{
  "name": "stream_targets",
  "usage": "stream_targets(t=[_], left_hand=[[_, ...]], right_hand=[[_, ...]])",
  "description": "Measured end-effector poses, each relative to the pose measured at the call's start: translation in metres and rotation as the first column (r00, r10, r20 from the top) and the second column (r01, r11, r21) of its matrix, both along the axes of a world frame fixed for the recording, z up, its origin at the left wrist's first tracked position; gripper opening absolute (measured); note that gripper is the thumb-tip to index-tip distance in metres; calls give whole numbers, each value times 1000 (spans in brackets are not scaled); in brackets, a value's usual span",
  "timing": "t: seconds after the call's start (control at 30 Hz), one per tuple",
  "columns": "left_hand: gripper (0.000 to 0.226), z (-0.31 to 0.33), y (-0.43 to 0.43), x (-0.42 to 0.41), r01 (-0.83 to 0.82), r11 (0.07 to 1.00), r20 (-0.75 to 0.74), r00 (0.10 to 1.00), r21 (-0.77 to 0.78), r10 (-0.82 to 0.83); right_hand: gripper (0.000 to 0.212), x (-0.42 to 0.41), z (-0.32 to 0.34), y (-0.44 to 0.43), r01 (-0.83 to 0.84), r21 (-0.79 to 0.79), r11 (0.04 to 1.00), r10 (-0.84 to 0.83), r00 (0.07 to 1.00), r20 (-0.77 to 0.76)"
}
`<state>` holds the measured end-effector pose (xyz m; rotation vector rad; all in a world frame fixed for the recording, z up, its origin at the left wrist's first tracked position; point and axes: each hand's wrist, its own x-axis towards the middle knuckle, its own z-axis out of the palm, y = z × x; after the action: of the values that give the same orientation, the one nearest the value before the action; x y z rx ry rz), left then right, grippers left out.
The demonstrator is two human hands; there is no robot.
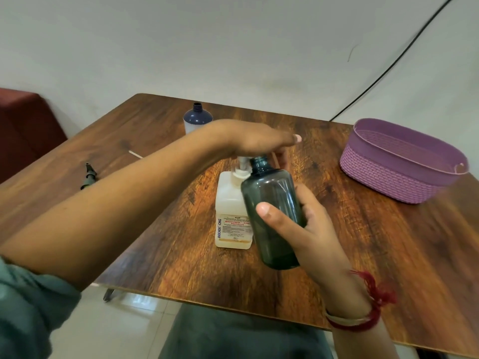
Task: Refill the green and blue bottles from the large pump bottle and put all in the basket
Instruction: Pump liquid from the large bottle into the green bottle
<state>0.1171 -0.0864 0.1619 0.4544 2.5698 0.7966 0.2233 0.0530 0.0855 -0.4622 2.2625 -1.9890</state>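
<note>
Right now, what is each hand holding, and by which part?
The right hand grips the green bottle round its lower body. The left hand lies flat atop the large pump bottle, gripping nothing.

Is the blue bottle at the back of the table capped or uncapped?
Uncapped. The blue bottle stands upright behind the forearm, its bare threaded neck showing with nothing screwed onto it.

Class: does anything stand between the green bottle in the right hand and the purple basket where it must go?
Nothing visible does. Only bare table lies between the green bottle, gripped by the right hand, and the purple basket. The pump bottle stands on its other side.
</note>
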Motion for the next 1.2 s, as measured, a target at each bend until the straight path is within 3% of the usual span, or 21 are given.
stream_targets(t=[0.23, 0.33, 0.5, 0.77, 0.87, 1.07, 1.2], left_hand=[[61, 1, 2, 3, 24, 995, 43, 999, -92, -20], [66, 11, 3, 3, 33, 989, -12, 999, -142, -35], [60, 1, 1, 2, -25, 999, -2, 1000, -34, 24], [61, 11, 8, 3, 73, 985, -10, 997, -159, -76], [58, 10, 6, 1, 53, 991, -39, 998, -125, -58], [53, -5, 1, 5, 34, 997, 52, 998, -63, -31], [62, 13, 5, 9, 72, 975, 5, 997, -209, -73]], right_hand=[[54, 1, -2, -4, 7, 8, 1000, -7, 1000, 15], [56, -1, 2, -1, 18, 18, 1000, -18, 1000, 6], [55, 0, 0, -1, 18, 34, 999, -18, 1000, -1], [56, 0, 0, 0, 32, 37, 999, -33, 999, 13], [56, -2, 3, 1, 24, 42, 999, -25, 1000, 9], [56, 2, -4, -5, 34, 37, 999, -35, 999, 19], [56, 1, 1, -3, 45, 51, 998, -45, 999, 7]])
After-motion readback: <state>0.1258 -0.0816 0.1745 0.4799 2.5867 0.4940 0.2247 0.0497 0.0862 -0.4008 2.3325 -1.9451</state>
